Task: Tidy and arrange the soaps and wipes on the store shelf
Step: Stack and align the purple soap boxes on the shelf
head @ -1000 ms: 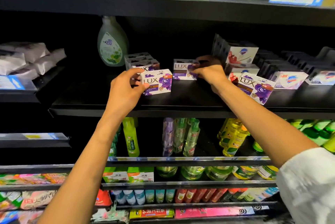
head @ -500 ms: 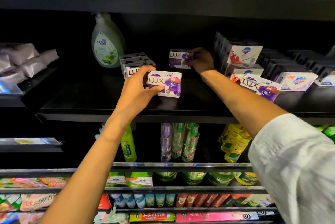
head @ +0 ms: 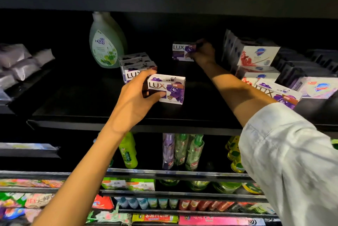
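Two Lux soap boxes in hand. Left hand point(head: 135, 95): fingers curled round front Lux box point(head: 167, 88), mid-shelf point(head: 128, 125), beside Lux row point(head: 137, 68). Right hand point(head: 202, 52): pinches rear Lux box point(head: 182, 51) deep at back. I judge risks: right forearm brushing tilted Lux box point(head: 279, 94) off Safeguard stack point(head: 257, 61); front box knocking row crooked.

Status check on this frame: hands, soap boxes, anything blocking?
Left hand grips front Lux box. Right hand holds rear Lux box, deep on shelf. Nothing in the way.
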Motion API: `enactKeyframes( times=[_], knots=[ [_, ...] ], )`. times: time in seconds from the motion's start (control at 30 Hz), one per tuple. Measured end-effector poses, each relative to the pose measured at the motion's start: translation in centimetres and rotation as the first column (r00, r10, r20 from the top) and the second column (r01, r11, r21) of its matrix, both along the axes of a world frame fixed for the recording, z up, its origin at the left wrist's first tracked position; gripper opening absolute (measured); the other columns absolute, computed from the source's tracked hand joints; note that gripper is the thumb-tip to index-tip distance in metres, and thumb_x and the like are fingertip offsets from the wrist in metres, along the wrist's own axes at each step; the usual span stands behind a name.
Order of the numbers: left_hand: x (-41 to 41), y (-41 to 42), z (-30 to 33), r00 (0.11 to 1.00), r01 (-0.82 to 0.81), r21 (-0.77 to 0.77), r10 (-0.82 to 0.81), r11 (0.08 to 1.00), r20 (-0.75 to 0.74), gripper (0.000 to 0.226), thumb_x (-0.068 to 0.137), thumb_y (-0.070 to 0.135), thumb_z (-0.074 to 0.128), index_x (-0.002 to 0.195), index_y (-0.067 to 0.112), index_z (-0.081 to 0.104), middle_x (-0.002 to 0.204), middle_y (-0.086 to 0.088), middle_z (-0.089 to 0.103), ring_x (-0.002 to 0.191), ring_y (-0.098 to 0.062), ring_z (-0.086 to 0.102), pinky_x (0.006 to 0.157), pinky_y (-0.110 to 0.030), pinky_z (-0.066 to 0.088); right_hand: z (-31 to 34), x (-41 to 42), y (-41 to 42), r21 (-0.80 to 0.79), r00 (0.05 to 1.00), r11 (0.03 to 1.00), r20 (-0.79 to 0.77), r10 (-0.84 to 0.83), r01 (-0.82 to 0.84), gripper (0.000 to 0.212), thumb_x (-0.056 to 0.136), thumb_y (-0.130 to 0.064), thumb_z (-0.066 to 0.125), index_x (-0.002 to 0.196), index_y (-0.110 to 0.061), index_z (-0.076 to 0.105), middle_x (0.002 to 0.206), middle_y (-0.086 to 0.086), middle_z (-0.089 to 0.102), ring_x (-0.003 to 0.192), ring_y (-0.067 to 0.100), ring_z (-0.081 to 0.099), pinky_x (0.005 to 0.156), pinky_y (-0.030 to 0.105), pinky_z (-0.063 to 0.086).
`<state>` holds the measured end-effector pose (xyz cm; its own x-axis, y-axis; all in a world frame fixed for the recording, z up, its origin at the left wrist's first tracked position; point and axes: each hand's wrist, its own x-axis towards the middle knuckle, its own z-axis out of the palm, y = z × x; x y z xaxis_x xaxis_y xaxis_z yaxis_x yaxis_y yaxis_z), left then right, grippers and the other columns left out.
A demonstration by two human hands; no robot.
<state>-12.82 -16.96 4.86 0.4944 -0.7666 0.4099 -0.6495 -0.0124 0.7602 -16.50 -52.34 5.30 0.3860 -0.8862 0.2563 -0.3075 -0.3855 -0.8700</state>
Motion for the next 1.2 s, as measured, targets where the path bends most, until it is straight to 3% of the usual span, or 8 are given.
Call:
enactKeyframes(
  times=[0.07, 0.17, 0.3, 0.57, 0.77, 0.97, 1.1, 1.2],
  knots=[
    [0.0, 0.1, 0.0, 1.000, -0.005, 0.001, 0.005, 1.000, 0.020, 0.058, 0.089, 0.024, 0.081, 0.140, 0.027, 0.054, 0.115, 0.010, 0.072, 0.105, -0.012, 0.068, 0.092, -0.031, 0.057, 0.1, -0.3, 0.3, -0.042, 0.997, 0.999, -0.071, 0.008, -0.011, 0.045, 0.072, -0.019, 0.092, 0.098, -0.027, 0.056, 0.108, 0.002, 0.064, 0.102, 0.016, 0.060, 0.097, 0.030, 0.051],
    [0.0, 0.1, 0.1, 1.000, -0.003, 0.006, 0.003, 1.000, 0.002, 0.060, 0.089, 0.022, 0.082, 0.141, 0.027, 0.053, 0.117, 0.010, 0.071, 0.107, -0.007, 0.067, 0.091, -0.021, 0.055, -0.4, -0.2, -0.2, -0.055, 0.998, 0.998, -0.053, -0.017, 0.014, 0.064, 0.063, -0.015, 0.097, 0.113, -0.020, 0.057, 0.125, 0.013, 0.067, 0.120, 0.027, 0.063, 0.107, 0.041, 0.050],
    [-0.2, 0.3, 0.1, 1.000, -0.001, 0.009, 0.001, 1.000, 0.000, 0.060, 0.089, 0.017, 0.082, 0.141, 0.028, 0.053, 0.119, 0.012, 0.070, 0.109, -0.008, 0.067, 0.095, -0.032, 0.057, 0.0, -2.0, 2.5, -0.079, 0.993, 0.997, -0.114, -0.021, 0.012, 0.080, 0.074, -0.022, 0.093, 0.139, -0.003, 0.050, 0.135, 0.015, 0.065, 0.129, 0.029, 0.059, 0.109, 0.036, 0.046],
    [-0.8, -0.6, 1.0, 0.996, -0.085, 0.070, 0.082, 0.994, 0.043, 0.059, 0.089, 0.021, 0.082, 0.139, 0.024, 0.053, 0.122, 0.008, 0.068, 0.110, -0.012, 0.065, 0.099, -0.033, 0.054, 2.3, -9.7, 11.5, -0.193, 0.844, 0.963, -0.534, 0.057, -0.187, 0.066, 0.092, -0.033, 0.074, 0.149, -0.011, 0.049, 0.145, 0.016, 0.058, 0.130, 0.037, 0.058, 0.105, 0.036, 0.049],
    [-2.1, -3.6, 1.8, 0.989, -0.100, 0.074, 0.091, 0.992, 0.119, 0.050, 0.090, 0.022, 0.080, 0.134, 0.016, 0.057, 0.114, 0.003, 0.065, 0.103, -0.011, 0.057, 0.085, -0.028, 0.045, 1.4, -16.7, 17.0, -0.234, 0.780, 0.932, -0.622, 0.074, -0.275, 0.059, 0.098, -0.052, 0.065, 0.146, -0.018, 0.057, 0.145, 0.006, 0.059, 0.134, 0.026, 0.055, 0.107, 0.034, 0.044],
    [-1.8, -7.6, 1.5, 0.985, -0.114, 0.098, 0.100, 0.989, 0.138, 0.047, 0.093, 0.023, 0.078, 0.132, 0.007, 0.057, 0.112, -0.011, 0.068, 0.099, -0.023, 0.065, 0.079, -0.030, 0.055, 1.1, -21.9, 19.5, -0.110, 0.725, 0.862, -0.599, 0.340, -0.495, 0.080, 0.078, -0.081, 0.058, 0.147, -0.040, 0.053, 0.156, -0.025, 0.040, 0.147, 0.000, 0.030, 0.118, 0.027, 0.028],
    [-0.7, -10.5, 0.7, 0.990, -0.089, 0.077, 0.080, 0.993, 0.116, 0.045, 0.093, 0.022, 0.077, 0.132, 0.015, 0.055, 0.123, -0.010, 0.067, 0.110, -0.027, 0.067, 0.078, -0.028, 0.054, 1.3, -22.5, 19.8, -0.086, 0.631, 0.805, -0.672, 0.388, -0.586, 0.094, 0.071, -0.082, 0.064, 0.155, -0.045, 0.040, 0.160, -0.035, 0.022, 0.145, -0.016, 0.010, 0.116, 0.019, 0.017],
    [-0.2, -13.0, 0.4, 0.988, -0.117, 0.067, 0.109, 0.991, 0.109, 0.050, 0.093, 0.022, 0.076, 0.138, 0.018, 0.053, 0.136, -0.015, 0.060, 0.122, -0.033, 0.061, 0.085, -0.029, 0.048, 1.0, -22.5, 19.5, -0.102, 0.642, 0.803, -0.664, 0.384, -0.587, 0.091, 0.074, -0.076, 0.071, 0.154, -0.045, 0.041, 0.161, -0.032, 0.024, 0.146, -0.013, 0.016, 0.114, 0.017, 0.020]
  ],
)
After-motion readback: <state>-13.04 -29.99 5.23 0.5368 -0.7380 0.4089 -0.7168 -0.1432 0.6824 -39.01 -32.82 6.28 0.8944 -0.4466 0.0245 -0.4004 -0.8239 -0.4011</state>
